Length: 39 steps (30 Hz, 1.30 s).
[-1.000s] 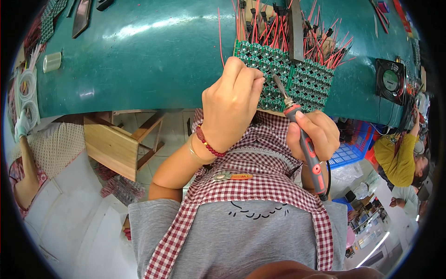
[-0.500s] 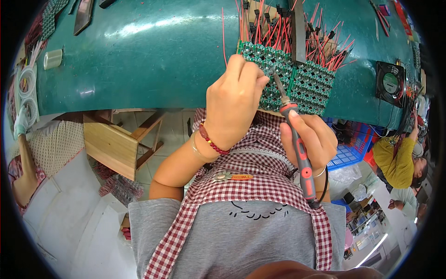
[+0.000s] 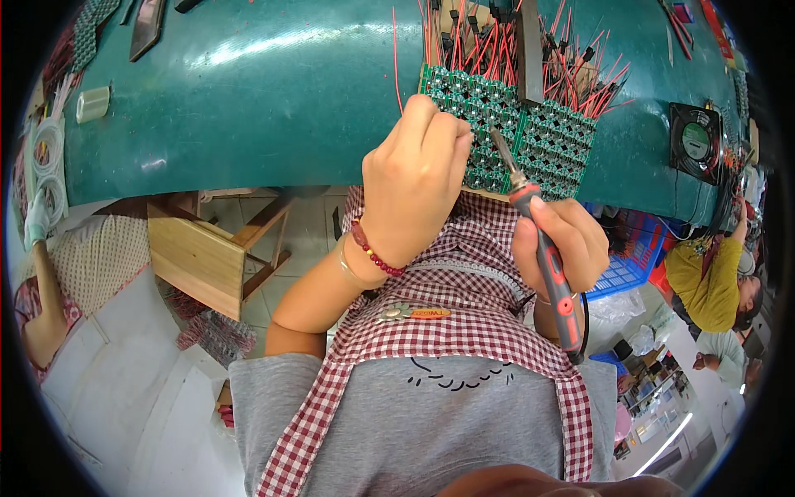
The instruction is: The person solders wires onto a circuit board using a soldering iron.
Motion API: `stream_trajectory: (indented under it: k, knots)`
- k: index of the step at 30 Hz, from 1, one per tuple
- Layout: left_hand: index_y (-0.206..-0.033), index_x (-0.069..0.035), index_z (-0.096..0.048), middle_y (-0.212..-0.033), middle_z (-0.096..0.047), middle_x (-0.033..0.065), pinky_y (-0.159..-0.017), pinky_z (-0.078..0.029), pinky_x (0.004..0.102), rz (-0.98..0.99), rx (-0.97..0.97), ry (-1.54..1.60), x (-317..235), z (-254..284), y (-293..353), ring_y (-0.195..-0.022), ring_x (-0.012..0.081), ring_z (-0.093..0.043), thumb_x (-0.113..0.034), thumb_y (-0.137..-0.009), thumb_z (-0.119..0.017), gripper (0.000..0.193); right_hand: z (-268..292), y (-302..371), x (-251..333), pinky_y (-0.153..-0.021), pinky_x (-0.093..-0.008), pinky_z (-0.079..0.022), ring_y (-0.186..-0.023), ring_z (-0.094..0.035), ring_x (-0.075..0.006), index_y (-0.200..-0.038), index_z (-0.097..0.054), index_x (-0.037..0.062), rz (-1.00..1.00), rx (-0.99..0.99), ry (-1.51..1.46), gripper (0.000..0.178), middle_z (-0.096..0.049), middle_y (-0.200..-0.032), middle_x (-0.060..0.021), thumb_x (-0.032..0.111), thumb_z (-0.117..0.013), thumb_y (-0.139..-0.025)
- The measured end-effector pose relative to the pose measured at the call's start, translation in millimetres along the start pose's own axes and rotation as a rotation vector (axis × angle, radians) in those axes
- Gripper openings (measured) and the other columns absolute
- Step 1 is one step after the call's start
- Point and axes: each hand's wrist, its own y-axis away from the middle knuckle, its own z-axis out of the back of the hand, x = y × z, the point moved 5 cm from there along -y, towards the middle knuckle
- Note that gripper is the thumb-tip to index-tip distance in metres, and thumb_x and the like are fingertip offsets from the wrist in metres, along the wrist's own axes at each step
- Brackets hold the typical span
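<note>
My right hand (image 3: 575, 244) grips a grey and red soldering iron (image 3: 556, 282), whose tip is over the green circuit boards (image 3: 560, 142). The boards lie in a panel at the table's near edge. My left hand (image 3: 414, 166) is closed in a pinch at the panel's left part; what its fingertips hold is hidden. One red wire (image 3: 396, 62) stands up just beyond that hand. Many red wires (image 3: 600, 93) with black connectors rise from the panel's far side, and a dark flat bar (image 3: 530, 54) lies across the panel toward its middle.
The green table (image 3: 248, 116) carries a roll of clear tape (image 3: 93, 105) at left and a black fan (image 3: 696, 142) at right. A wooden stool (image 3: 199, 257) and a blue crate (image 3: 625, 265) stand below. Other people sit at both sides; a gloved hand (image 3: 37, 219) is far left.
The soldering iron and my right hand have shifted slightly right and toward me. My left hand has moved a little left, still pinched.
</note>
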Motion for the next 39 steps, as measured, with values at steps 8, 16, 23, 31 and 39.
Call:
stream_trajectory:
  k: [8,16,23,31,39]
  knots:
    - [-0.084,-0.004,-0.064,-0.081,-0.055,0.0075,-0.054,-0.049,0.0345,0.003,0.016,-0.064,-2,-6,-4,-0.062,0.0238,-0.062,-0.003,-0.08,-0.075,0.012,-7,-1,-5,-0.048,-0.0303,-0.047,-0.055,-0.059,-0.0222,-0.1,-0.068,-0.0027,-0.033,0.053,0.007,0.029,-0.061,-0.07,-0.0108,-0.004,-0.076,-0.072]
    - [-0.081,-0.003,-0.061,-0.081,-0.057,0.0086,-0.054,-0.05,0.0348,0.077,0.075,-0.08,-1,-6,-6,-0.064,0.0253,-0.064,-0.003,-0.08,-0.075,0.015,-9,-15,5,-0.05,-0.0297,-0.049,-0.056,-0.06,-0.022,-0.097,-0.069,-0.0035,-0.064,0.129,0.078,0.026,-0.063,-0.072,-0.0111,-0.002,-0.078,-0.072]
    - [-0.082,0.0,-0.059,-0.079,-0.058,0.0082,-0.055,-0.049,0.0297,0.145,0.09,0.086,3,14,6,-0.061,0.0176,-0.061,-0.002,-0.082,-0.075,0.016,28,-5,9,-0.048,-0.0311,-0.049,-0.055,-0.061,-0.0215,-0.102,-0.067,-0.0062,-0.046,-0.034,0.002,0.023,-0.066,-0.073,-0.0153,0.002,-0.072,-0.081]
    - [-0.083,0.002,-0.06,-0.078,-0.056,0.0074,-0.053,-0.046,0.0273,0.165,0.074,0.152,0,15,16,-0.061,0.0143,-0.057,0.0,-0.081,-0.076,0.016,16,9,-2,-0.046,-0.0291,-0.046,-0.051,-0.059,-0.0202,-0.101,-0.062,-0.0069,-0.114,-0.157,-0.154,0.026,-0.064,-0.071,-0.0133,0.002,-0.072,-0.079]
    - [-0.083,0.001,-0.061,-0.077,-0.059,0.008,-0.053,-0.046,0.0267,0.154,0.048,0.133,3,12,16,-0.059,0.0148,-0.057,0.001,-0.082,-0.075,0.014,-6,-3,-6,-0.045,-0.03,-0.045,-0.048,-0.058,-0.0208,-0.095,-0.063,-0.0031,-0.072,-0.028,-0.061,0.026,-0.06,-0.062,-0.0105,-0.003,-0.073,-0.072]
